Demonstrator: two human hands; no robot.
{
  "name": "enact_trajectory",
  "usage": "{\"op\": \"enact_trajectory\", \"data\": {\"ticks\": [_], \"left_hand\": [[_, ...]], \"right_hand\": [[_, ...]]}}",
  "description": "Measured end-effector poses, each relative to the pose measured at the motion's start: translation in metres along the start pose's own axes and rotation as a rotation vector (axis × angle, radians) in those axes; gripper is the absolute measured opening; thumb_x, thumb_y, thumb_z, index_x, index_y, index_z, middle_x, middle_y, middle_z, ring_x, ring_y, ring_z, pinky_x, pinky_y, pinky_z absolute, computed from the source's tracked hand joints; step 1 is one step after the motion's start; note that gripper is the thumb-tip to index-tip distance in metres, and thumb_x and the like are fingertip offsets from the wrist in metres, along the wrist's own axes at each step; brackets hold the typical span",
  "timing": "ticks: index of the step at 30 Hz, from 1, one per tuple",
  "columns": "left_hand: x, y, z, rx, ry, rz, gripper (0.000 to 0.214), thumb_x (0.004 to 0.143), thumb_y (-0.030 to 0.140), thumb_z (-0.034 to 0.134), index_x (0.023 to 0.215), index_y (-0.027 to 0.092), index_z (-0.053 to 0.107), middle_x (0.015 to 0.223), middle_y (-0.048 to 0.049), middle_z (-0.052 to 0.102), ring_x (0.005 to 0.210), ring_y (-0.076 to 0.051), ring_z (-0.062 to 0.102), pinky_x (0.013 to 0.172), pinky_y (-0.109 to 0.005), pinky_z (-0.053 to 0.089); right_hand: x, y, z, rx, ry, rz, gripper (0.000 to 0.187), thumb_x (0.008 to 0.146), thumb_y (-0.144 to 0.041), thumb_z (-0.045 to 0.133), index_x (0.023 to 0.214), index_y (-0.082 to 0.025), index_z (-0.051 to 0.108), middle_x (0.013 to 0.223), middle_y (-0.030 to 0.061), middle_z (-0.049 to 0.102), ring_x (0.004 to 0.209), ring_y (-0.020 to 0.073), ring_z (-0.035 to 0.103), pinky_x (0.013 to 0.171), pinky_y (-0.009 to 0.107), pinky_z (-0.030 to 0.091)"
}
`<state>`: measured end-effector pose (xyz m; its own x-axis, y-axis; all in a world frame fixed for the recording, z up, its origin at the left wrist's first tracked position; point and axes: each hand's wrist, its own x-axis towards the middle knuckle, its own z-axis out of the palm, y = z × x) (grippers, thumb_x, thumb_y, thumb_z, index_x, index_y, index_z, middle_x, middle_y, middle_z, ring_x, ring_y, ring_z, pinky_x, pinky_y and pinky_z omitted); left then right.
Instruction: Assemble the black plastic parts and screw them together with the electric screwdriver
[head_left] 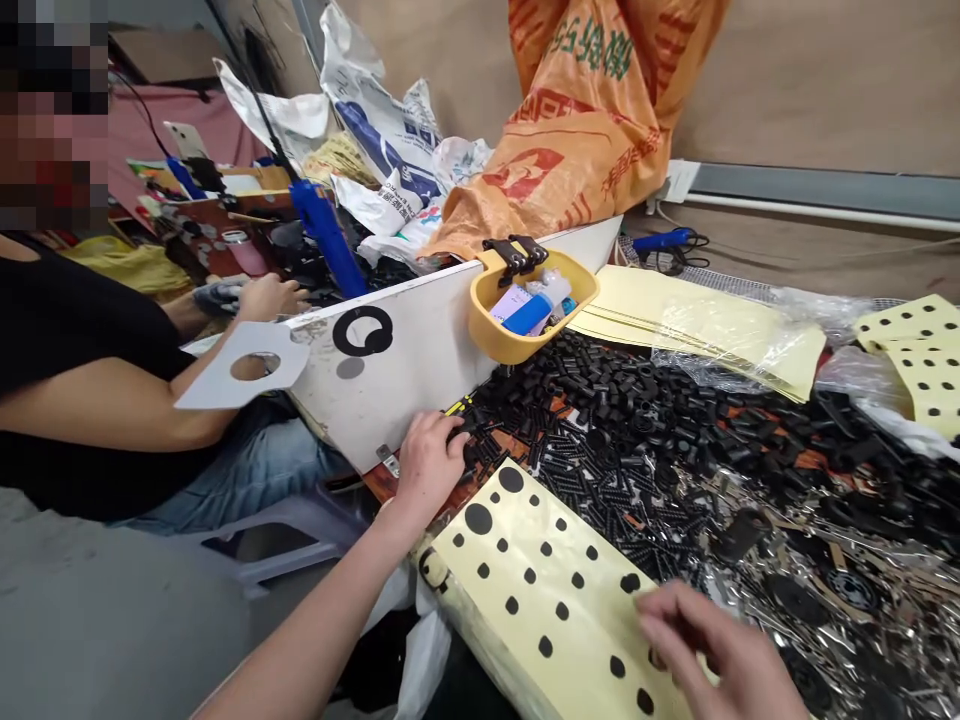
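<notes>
A large orange woven sack point(577, 120), printed with red and green characters that cannot be read with certainty, is propped behind a white panel point(390, 370). The far right of the desk is covered by a clear-wrapped stack of yellow sheets point(697, 325), and its middle is heaped with black rubber parts point(637, 430). At the near edge, a cream sheet printed with black dots point(577, 640) is reached by the right hand point(712, 640), its fingers slightly spread at the sheet's edge. The black rubber parts are touched by the left hand point(427, 470), its fingers curled narrowly. Whether either hand grips anything cannot be told.

Cluttered workshop: heaped black parts point(637, 430), stacked yellow sheets point(675, 320), woven sack point(592, 120).
</notes>
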<state>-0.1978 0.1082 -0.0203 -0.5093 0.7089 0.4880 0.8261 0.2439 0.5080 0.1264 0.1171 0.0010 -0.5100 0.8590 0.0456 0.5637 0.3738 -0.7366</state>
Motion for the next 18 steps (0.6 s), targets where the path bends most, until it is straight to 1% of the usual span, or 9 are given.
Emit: {"op": "enact_trajectory", "data": {"ticks": [3,4,6,7,9,11,14,16,18], "left_hand": [[-0.011,0.014,-0.008,-0.048,0.042,0.031,0.013,0.082,0.018,0.054,0.085,0.017,0.067,0.088,-0.0091,0.067,0.091,-0.026,0.057,0.084,-0.04,0.046],[-0.018,0.021,-0.011,-0.075,0.052,0.046,0.013,0.083,0.018,0.054,0.085,0.017,0.067,0.088,-0.0086,0.067,0.091,-0.025,0.058,0.084,-0.039,0.047],[-0.038,0.04,-0.016,-0.144,0.054,0.089,0.012,0.085,0.017,0.054,0.086,0.017,0.066,0.088,-0.0071,0.067,0.087,-0.021,0.059,0.082,-0.035,0.048],[-0.049,0.05,-0.017,-0.251,0.045,0.128,0.012,0.085,0.015,0.053,0.087,0.016,0.065,0.086,-0.0074,0.066,0.086,-0.021,0.059,0.078,-0.033,0.048],[-0.073,0.069,-0.015,-0.415,-0.042,0.22,0.013,0.085,0.011,0.052,0.085,0.015,0.064,0.079,-0.007,0.065,0.081,-0.02,0.058,0.072,-0.031,0.048],[-0.094,0.084,-0.011,-0.542,-0.128,0.252,0.015,0.084,0.008,0.05,0.083,0.015,0.064,0.075,-0.0071,0.063,0.075,-0.019,0.057,0.067,-0.03,0.047],[-0.113,0.094,-0.003,-0.659,-0.212,0.267,0.016,0.083,0.007,0.05,0.083,0.013,0.065,0.074,-0.0083,0.063,0.073,-0.019,0.057,0.067,-0.031,0.047],[-0.115,0.096,0.0,-0.699,-0.248,0.226,0.016,0.081,0.007,0.051,0.081,0.013,0.065,0.073,-0.0083,0.063,0.073,-0.019,0.058,0.068,-0.031,0.047],[-0.11,0.097,0.001,-0.733,-0.288,0.138,0.016,0.079,0.007,0.052,0.08,0.014,0.067,0.073,-0.0078,0.064,0.075,-0.019,0.059,0.07,-0.03,0.047]], "right_hand": [[0.058,-0.006,-0.014,-0.181,-0.116,0.017,0.02,0.084,-0.037,0.049,0.075,-0.023,0.06,0.064,0.0003,0.065,0.055,0.0158,0.059,0.05,0.025,0.043],[0.078,-0.007,-0.015,-0.27,-0.093,0.064,0.015,0.082,-0.033,0.052,0.075,-0.023,0.06,0.063,0.0003,0.066,0.055,0.0166,0.059,0.051,0.026,0.043],[0.112,-0.011,-0.01,-0.313,-0.079,0.073,0.007,0.079,-0.023,0.056,0.074,-0.022,0.06,0.065,0.0007,0.067,0.06,0.0176,0.061,0.058,0.028,0.044],[0.127,-0.013,-0.005,-0.322,-0.081,0.066,0.005,0.078,-0.021,0.057,0.074,-0.021,0.061,0.065,0.0005,0.068,0.061,0.0176,0.062,0.06,0.028,0.044],[0.153,-0.017,0.011,-0.318,-0.104,0.033,0.005,0.078,-0.017,0.06,0.076,-0.021,0.063,0.069,-0.0001,0.069,0.066,0.0165,0.064,0.065,0.027,0.046],[0.173,-0.022,0.027,-0.324,-0.117,0.009,0.007,0.08,-0.015,0.061,0.083,-0.02,0.065,0.076,0.0003,0.07,0.073,0.0155,0.065,0.072,0.027,0.048],[0.195,-0.031,0.046,-0.35,-0.116,-0.015,0.012,0.088,-0.023,0.059,0.097,-0.016,0.064,0.092,0.0031,0.068,0.086,0.0164,0.064,0.082,0.035,0.05],[0.205,-0.039,0.056,-0.362,-0.133,-0.043,0.019,0.091,-0.03,0.057,0.101,-0.016,0.063,0.101,0.0046,0.066,0.092,0.0174,0.063,0.084,0.04,0.051],[0.211,-0.047,0.066,-0.373,-0.16,-0.058,0.022,0.091,-0.033,0.056,0.103,-0.016,0.063,0.105,0.0053,0.065,0.095,0.018,0.063,0.085,0.04,0.051]]}}
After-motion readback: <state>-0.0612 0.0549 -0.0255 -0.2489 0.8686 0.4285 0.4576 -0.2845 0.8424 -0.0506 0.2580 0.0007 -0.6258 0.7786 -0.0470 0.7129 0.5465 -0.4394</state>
